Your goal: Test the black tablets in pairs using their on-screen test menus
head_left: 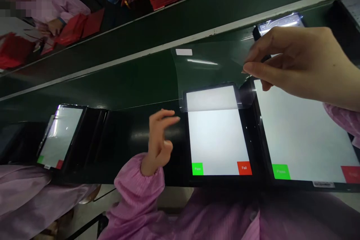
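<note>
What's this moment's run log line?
left hand: empty, beside centre tablet | right hand: pinching film | film: overlapping centre tablet's upper part | centre tablet: lit, Pass and Fail showing

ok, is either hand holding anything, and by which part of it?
The right hand holds the clear film by its right edge, in a grip between thumb and fingers. Nothing visible in the left hand.
</note>
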`<state>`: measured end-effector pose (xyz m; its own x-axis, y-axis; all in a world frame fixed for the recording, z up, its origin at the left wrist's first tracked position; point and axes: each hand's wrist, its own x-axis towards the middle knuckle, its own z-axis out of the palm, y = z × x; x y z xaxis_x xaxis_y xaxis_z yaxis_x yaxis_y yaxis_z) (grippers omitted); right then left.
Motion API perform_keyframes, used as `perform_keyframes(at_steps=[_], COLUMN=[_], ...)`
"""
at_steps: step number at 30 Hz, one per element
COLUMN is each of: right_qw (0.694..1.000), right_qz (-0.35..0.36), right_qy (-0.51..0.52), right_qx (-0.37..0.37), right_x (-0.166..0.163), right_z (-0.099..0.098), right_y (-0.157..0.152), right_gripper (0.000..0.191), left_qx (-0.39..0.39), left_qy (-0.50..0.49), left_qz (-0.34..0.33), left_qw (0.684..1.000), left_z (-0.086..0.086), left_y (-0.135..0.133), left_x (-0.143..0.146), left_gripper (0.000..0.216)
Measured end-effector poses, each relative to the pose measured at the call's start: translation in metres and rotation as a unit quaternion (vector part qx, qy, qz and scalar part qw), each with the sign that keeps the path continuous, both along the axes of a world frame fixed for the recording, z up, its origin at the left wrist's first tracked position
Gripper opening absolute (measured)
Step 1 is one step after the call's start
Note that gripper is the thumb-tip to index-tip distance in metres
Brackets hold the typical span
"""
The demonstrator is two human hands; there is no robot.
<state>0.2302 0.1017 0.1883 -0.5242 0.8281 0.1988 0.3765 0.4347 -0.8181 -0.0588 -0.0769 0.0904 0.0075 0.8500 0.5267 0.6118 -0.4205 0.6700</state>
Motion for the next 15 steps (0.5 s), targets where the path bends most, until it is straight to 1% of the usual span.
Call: perform_keyframes(at_steps=[2, 3, 5, 7, 9, 11, 13, 15], right_qw=[1.000, 1.000, 1.000, 1.000, 0.999, 0.999, 0.996, 0.986], right_qz=[0.012, 0.015, 0.021, 0.027, 0.035, 0.047, 0.083, 0.157], right_qy=[-0.001, -0.001, 0.003, 0.009, 0.003, -0.009, -0.023, -0.054], right_qx=[0.007, 0.005, 0.000, -0.004, -0.005, -0.005, 0.002, 0.029], right_x=[0.002, 0.003, 0.005, 0.009, 0.014, 0.019, 0.026, 0.037], right_z=[-0.001, -0.001, -0.002, -0.003, -0.005, -0.010, -0.017, -0.025], right_y=[-0.009, -0.014, -0.025, -0.035, -0.044, -0.056, -0.070, -0.091], right_gripper=[0.014, 0.017, 0.022, 0.024, 0.024, 0.019, 0.014, 0.025], left_qx=[-0.072, -0.103, -0.148, -0.153, -0.142, -0.142, -0.147, -0.129], left_qy=[0.127, 0.167, 0.193, 0.174, 0.123, 0.049, -0.023, -0.072], left_qz=[-0.043, -0.057, -0.069, -0.076, -0.064, -0.023, 0.037, 0.078], left_qw=[0.988, 0.979, 0.967, 0.970, 0.980, 0.988, 0.988, 0.986], left_z=[0.005, 0.005, 0.004, 0.002, -0.001, -0.002, -0.003, -0.006], left_y=[-0.021, -0.029, -0.042, -0.053, -0.063, -0.071, -0.079, -0.087], left_x=[-0.001, -0.001, -0.004, -0.009, -0.013, -0.012, -0.006, 0.004], left_gripper=[0.058, 0.064, 0.070, 0.076, 0.084, 0.086, 0.081, 0.071])
